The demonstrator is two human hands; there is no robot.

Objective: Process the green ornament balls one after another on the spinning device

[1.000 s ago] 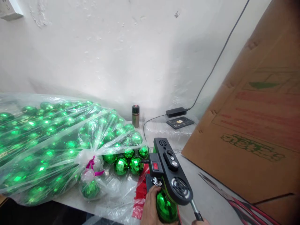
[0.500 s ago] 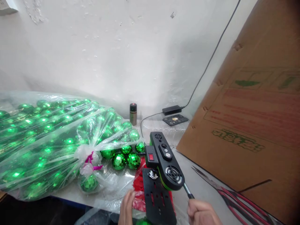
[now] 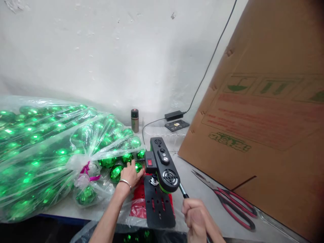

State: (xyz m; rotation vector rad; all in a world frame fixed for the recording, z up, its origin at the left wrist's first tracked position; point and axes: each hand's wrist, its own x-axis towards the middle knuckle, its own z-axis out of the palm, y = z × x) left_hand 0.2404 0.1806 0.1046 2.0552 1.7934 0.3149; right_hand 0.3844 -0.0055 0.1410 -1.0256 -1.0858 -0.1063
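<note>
Ball [image 3: 138, 166] sits at about 2 o'clock from the middle of the left hand [image 3: 130, 174], so near that the fingertips and thumb come up around its visible part. With 12 o'clock pointing away from the person, the same ball lies toward 10 o'clock from the right hand [image 3: 196, 214], well apart from it. The left hand is clearly the nearer one. It is round, so it has no long axis to speak of; the axis that matters is that of the black device [image 3: 165, 165], which runs from 11 o'clock at its far end to 5 o'clock at its near end.

The slotted plate [image 3: 155, 216] lies below and nearer the person, at about 4 o'clock from the left hand, with its long side slanting much the same way. No ball rests on its visible face.

The left hand reaches forward, palm down, its fingers bent and its thumb apart from them. Whether it has a firm hold on the ball, one cannot tell. The right hand is closed around the lever [image 3: 183, 191], which slopes from the device toward 5 o'clock.

Another ball [image 3: 116, 172] is just beside the left hand, toward 9 o'clock. The scissors [image 3: 236, 204] lie on the counter [image 3: 202, 202], between 2 and 3 o'clock from the right hand.
</note>
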